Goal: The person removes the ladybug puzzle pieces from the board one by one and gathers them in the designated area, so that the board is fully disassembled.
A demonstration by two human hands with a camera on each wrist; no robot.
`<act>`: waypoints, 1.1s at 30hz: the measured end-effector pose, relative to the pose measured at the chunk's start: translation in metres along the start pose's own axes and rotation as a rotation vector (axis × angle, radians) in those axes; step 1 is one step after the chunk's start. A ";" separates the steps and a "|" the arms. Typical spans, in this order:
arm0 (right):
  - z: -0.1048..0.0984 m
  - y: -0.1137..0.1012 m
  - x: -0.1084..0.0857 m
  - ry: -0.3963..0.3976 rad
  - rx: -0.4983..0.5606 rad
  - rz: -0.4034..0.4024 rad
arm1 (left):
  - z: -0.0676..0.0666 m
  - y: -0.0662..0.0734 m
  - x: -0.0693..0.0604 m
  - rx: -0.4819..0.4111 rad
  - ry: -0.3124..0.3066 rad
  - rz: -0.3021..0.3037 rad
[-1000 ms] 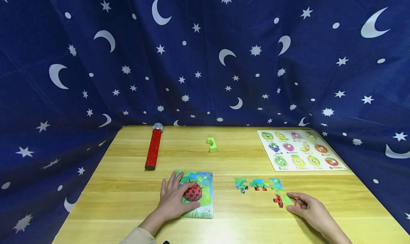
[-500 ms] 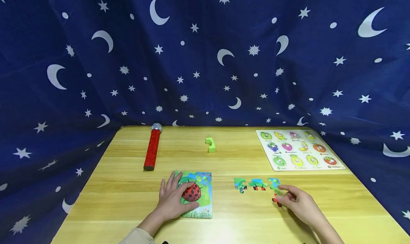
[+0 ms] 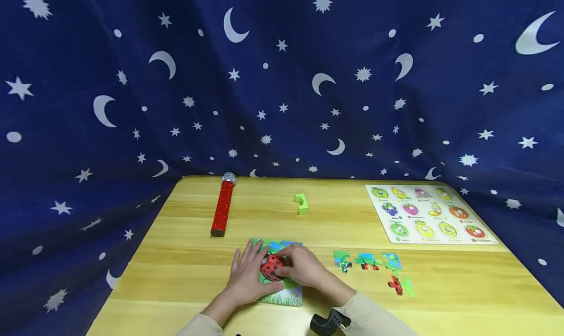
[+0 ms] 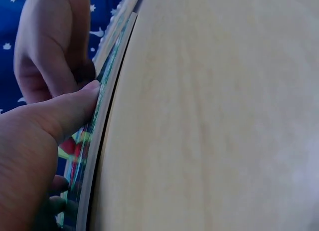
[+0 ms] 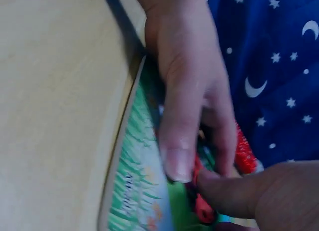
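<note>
A square ladybug puzzle (image 3: 288, 297) lies on the table at the centre front. Fairly straight and spread, the fingers of the left hand (image 3: 248, 279) rest on its left part, with the thumb along the lower part. Over its right side, the right hand (image 3: 307, 268) has curled fingers and pinches a red ladybug piece (image 3: 270, 268) between thumb and fingers. In the right wrist view the right hand (image 5: 269, 196) has its thumb against the red piece (image 5: 203, 208), beside the left thumb. The left wrist view shows the left hand (image 4: 30, 136) at the board's edge (image 4: 99, 131).
Several loose puzzle pieces (image 3: 367, 260) lie right of the puzzle, including a red and green one (image 3: 395, 285). A white fruit board (image 3: 434, 213) is at the back right, a green block (image 3: 302, 204) at the back, a red microphone (image 3: 223, 206) at the back left.
The right hand has left the loose pieces and moved left onto the ladybug puzzle. The red and green piece remains by the others. The left hand still rests on the puzzle.
</note>
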State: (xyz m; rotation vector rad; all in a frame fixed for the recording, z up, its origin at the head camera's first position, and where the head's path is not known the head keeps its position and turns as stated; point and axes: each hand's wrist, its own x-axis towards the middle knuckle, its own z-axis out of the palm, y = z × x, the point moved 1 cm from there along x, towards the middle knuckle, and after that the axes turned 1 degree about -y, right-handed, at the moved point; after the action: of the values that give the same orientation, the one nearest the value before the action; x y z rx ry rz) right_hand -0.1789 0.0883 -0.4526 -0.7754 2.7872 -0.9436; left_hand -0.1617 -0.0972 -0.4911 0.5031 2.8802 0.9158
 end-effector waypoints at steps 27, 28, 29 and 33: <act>0.011 0.014 0.008 0.084 0.159 0.075 | -0.001 0.003 -0.002 0.002 -0.053 -0.033; 0.011 0.014 0.008 0.081 0.182 0.090 | -0.001 0.003 -0.002 0.006 -0.055 -0.032; 0.011 0.014 0.008 0.078 0.200 0.103 | -0.001 0.003 -0.001 0.009 -0.057 -0.032; 0.010 0.015 0.009 0.067 0.259 0.159 | -0.001 0.003 0.000 0.017 -0.059 -0.032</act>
State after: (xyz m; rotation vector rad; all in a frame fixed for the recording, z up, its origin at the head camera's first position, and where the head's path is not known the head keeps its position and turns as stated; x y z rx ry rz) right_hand -0.1903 0.0884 -0.4691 -0.4869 2.6556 -1.2853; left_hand -0.1606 -0.0956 -0.4881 0.4761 2.8363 0.8582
